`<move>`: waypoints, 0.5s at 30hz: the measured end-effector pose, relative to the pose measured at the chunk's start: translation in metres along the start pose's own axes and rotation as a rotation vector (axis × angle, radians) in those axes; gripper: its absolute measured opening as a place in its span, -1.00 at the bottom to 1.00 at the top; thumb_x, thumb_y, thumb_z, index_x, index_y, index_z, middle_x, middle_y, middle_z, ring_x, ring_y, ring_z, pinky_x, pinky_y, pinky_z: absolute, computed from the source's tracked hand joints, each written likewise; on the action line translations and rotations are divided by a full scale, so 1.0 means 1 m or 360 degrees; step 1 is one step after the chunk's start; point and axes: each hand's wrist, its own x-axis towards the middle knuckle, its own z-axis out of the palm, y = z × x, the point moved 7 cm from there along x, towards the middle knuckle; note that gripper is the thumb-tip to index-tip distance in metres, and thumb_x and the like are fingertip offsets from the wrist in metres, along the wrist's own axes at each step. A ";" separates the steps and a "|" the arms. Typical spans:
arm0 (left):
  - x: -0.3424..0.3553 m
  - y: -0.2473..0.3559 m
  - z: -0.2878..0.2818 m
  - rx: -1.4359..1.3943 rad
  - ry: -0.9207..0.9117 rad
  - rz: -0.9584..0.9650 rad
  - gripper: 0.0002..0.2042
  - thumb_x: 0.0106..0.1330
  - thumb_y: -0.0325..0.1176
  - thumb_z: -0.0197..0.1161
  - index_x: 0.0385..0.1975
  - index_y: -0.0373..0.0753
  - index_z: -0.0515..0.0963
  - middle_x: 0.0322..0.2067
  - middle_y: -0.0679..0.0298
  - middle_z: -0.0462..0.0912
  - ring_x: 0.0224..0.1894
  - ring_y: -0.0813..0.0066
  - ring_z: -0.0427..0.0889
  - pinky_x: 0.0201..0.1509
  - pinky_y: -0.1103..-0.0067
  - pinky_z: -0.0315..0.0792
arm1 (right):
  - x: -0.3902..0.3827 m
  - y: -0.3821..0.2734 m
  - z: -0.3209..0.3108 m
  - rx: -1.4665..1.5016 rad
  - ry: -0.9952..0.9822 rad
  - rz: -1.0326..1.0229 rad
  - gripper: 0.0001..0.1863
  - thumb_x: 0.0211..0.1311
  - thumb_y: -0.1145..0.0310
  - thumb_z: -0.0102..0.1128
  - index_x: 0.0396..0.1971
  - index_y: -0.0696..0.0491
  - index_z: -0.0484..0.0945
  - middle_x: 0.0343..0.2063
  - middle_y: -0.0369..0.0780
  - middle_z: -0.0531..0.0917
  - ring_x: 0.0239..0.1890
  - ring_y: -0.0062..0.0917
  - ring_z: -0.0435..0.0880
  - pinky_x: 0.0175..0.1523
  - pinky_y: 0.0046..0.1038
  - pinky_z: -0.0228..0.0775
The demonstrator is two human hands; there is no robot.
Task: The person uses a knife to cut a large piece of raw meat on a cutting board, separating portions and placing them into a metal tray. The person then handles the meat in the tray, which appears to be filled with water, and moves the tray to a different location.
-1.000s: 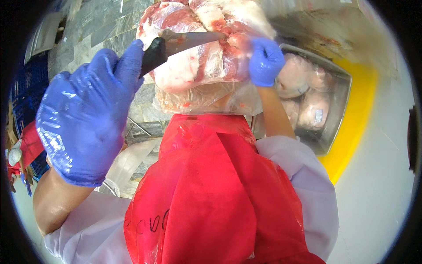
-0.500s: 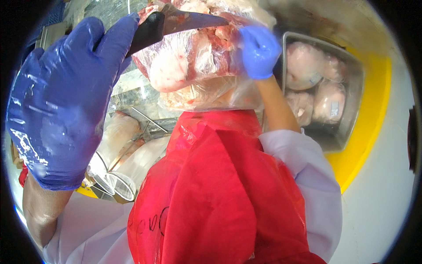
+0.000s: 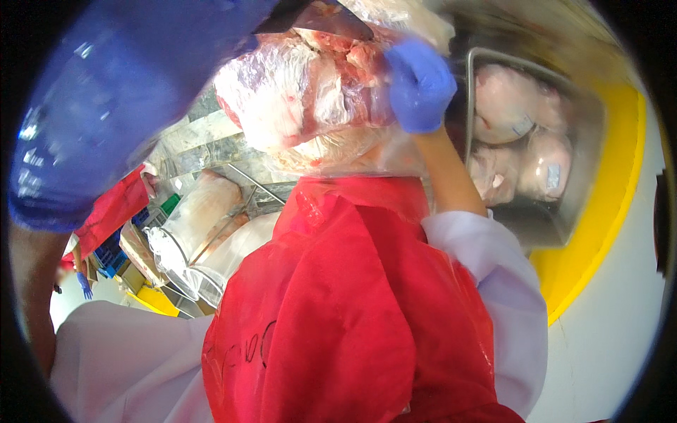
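Note:
My left hand (image 3: 120, 99), in a glossy blue glove, looms large and blurred at the upper left, closed round a dark-handled knife (image 3: 331, 20) whose blade reaches over a big slab of red and white meat (image 3: 282, 99) in clear plastic wrap. My right hand (image 3: 419, 88), also blue-gloved, is curled closed at the meat's right side, gripping it; its fingertips are partly hidden. A red apron (image 3: 317, 303) covers my front, below the meat.
To the right, a steel bin (image 3: 591, 162) holds several pale wrapped pieces (image 3: 504, 99), beside a yellow band (image 3: 617, 190). At lower left are plastic-covered items (image 3: 211, 194), metal bars, crates and a red-clad co-worker (image 3: 113, 211) with a blue-gloved hand.
My left hand with the knife has risen toward the top edge and looks larger. My right hand stays at the meat, slightly higher in view. The bin appears further right as the view shifts.

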 end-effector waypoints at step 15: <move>-0.005 -0.061 0.120 -0.0677 0.0156 -0.0084 -0.67 0.16 -0.15 0.40 -0.14 -0.16 0.67 -0.24 0.09 0.70 -0.24 0.10 0.68 -0.17 0.38 0.54 | 0.002 0.013 -0.004 0.0125 0.0178 0.0498 -0.91 0.00 0.68 0.31 -0.47 0.20 0.64 -0.52 -0.18 0.65 -0.48 -0.49 0.61 -0.30 -0.50 0.46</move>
